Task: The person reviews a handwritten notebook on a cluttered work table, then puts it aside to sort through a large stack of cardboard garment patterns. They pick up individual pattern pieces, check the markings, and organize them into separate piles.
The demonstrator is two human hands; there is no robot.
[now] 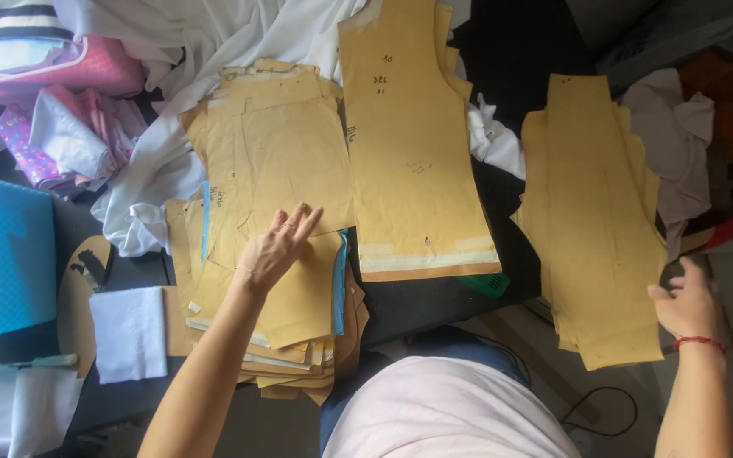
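Brown paper sewing patterns lie in three heaps on a dark table. My left hand (277, 244) rests flat, fingers spread, on the left stack of patterns (273, 153), which holds several layered sheets. A long single pattern piece (409, 144) lies in the middle, touched by neither hand. My right hand (687, 301), with a red thread bracelet at the wrist, grips the right edge of the right pattern stack (595, 212).
A blue plastic basket (19, 254) stands at the left edge. White cloth (163, 170) and pink patterned fabrics (53, 127) pile up at the upper left. A white fabric square (129, 332) lies near the front. More cloth (680, 136) sits at the right.
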